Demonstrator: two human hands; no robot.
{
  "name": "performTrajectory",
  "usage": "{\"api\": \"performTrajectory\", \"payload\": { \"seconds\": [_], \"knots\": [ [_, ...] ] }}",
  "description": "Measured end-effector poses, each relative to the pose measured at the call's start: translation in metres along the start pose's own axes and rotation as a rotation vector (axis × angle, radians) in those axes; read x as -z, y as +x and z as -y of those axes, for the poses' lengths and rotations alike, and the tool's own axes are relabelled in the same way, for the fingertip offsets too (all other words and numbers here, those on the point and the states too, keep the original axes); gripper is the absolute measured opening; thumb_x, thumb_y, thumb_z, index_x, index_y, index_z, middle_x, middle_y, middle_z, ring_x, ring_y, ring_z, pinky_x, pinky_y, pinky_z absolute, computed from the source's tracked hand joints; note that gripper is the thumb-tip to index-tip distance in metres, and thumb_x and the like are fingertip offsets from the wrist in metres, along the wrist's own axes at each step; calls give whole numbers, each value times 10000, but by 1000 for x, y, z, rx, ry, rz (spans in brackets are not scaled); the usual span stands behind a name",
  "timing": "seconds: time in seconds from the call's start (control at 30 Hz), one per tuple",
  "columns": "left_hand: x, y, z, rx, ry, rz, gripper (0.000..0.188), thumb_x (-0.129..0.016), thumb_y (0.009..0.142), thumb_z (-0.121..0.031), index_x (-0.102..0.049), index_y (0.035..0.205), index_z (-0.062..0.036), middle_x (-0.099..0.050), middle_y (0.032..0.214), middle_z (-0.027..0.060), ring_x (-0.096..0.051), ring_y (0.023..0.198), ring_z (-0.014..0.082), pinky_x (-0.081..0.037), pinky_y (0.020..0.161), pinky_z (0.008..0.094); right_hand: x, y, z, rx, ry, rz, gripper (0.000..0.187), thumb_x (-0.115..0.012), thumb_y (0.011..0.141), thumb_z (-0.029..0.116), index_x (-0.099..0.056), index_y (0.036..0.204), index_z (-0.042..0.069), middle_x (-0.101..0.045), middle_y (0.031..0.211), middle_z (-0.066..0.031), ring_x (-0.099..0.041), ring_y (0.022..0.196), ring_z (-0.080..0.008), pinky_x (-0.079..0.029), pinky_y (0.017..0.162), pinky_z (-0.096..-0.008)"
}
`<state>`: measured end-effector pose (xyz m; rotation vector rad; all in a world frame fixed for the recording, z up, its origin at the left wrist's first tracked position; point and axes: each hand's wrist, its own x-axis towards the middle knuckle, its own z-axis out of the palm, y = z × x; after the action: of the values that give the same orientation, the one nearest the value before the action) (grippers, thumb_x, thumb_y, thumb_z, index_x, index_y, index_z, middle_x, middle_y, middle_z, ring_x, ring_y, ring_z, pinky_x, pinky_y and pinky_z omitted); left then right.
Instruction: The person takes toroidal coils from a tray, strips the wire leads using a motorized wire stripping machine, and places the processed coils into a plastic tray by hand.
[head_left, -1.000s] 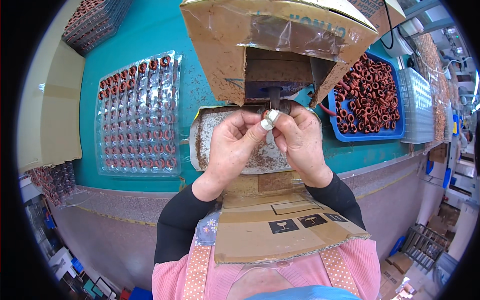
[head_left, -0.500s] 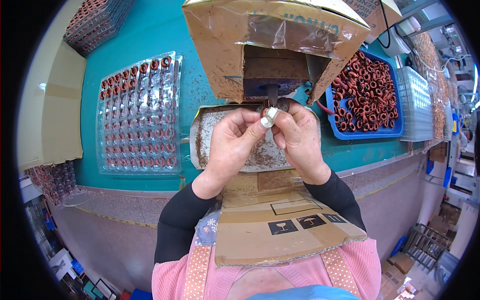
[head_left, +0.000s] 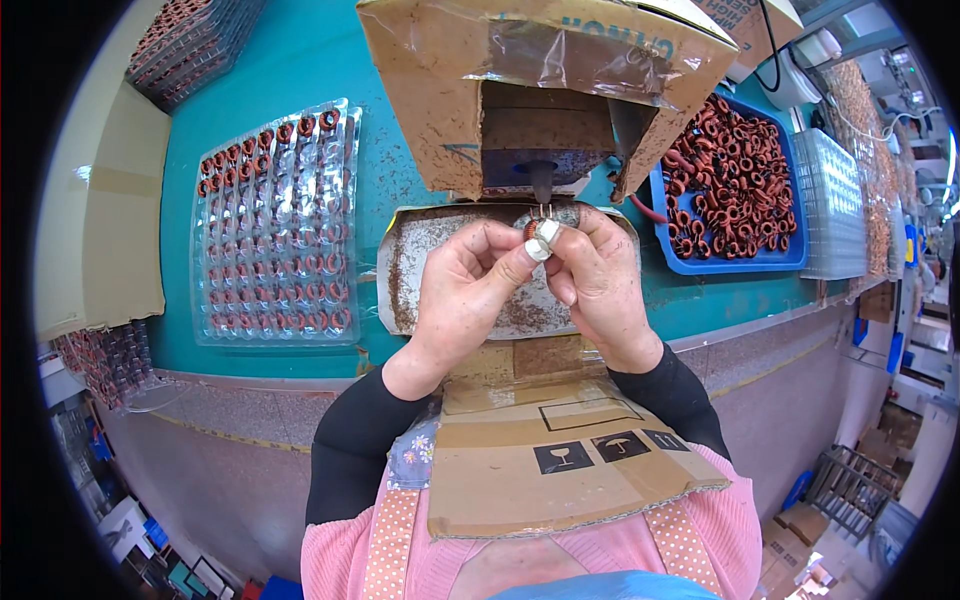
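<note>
My left hand and my right hand meet over a shallow tray dusted with brown debris. Together they pinch a small copper-wound coil ring, whose two wire ends point up toward a dark nozzle inside a cardboard hood. A taped fingertip of my left hand presses on the coil. Both thumbs and forefingers are closed around it, so most of the coil is hidden.
A clear blister tray partly filled with copper coils lies on the teal table to the left. A blue bin heaped with coils stands to the right, beside clear stacked trays. A cardboard apron covers my chest.
Both hands have stayed together under the hood, shifting the coil only slightly beneath the nozzle.
</note>
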<state>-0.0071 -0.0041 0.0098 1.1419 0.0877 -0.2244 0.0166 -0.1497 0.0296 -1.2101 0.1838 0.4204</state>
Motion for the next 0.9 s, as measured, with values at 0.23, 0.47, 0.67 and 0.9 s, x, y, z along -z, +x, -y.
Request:
{"api": "performTrajectory", "payload": {
  "seconds": [0.23, 0.47, 0.67, 0.9],
  "knots": [
    [1, 1, -3, -3, 20, -38, 128, -634, 886, -94, -602, 961, 5, -640, 857, 28, -557, 753, 49, -447, 660, 191, 0, 7, -2, 2, -64, 15, 179, -567, 875, 163, -558, 832, -11, -538, 648, -19, -432, 469, -36, -334, 402, -186],
    [-1, 6, -3, -36, 27, -50, 141, -637, 888, -109, -606, 968, 3, -637, 855, 21, -552, 755, 43, -446, 660, 189, -1, 11, 0, 22, -82, 21, 208, -556, 868, 175, -548, 777, -11, -537, 628, -23, -423, 468, -38, -327, 402, -194],
    [1, 6, -3, -27, 24, -46, 133, -637, 886, -101, -608, 963, 4, -637, 860, 21, -559, 764, 47, -449, 674, 189, -1, 14, 0, 37, -83, 18, 201, -557, 868, 175, -563, 782, -7, -544, 635, -20, -428, 475, -37, -328, 407, -194],
    [-4, -2, 0, -31, 20, -54, 150, -655, 877, -160, -600, 913, -24, -578, 735, -13, -483, 626, 34, -374, 554, 175, 0, 1, -3, -8, -19, 18, 155, -562, 874, 150, -563, 858, -4, -535, 668, -18, -421, 475, -31, -328, 404, -183]
  ]
}}
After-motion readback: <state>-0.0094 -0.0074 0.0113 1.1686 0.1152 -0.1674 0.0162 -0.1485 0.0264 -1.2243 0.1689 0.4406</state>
